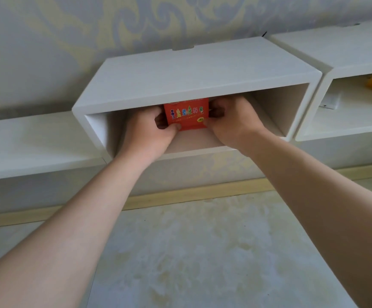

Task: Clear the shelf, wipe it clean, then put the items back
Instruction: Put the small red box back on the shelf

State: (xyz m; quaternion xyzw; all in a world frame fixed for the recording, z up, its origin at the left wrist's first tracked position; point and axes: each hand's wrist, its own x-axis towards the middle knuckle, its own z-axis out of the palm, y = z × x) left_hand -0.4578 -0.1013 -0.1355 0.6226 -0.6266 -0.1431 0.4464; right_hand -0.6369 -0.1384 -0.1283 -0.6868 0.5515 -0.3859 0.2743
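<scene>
We grip the red box (186, 115) between both hands inside the white shelf (189, 78). Our left hand (146, 127) curls round its left edge, thumb pressed on the front. Our right hand (231, 117) pinches the right edge.

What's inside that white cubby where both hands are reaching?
A red box, gripped at its sides by the left hand and right hand. The cubby also shows a bare right wall and some floor. Whatever lies behind the box and hands is covered.
</scene>
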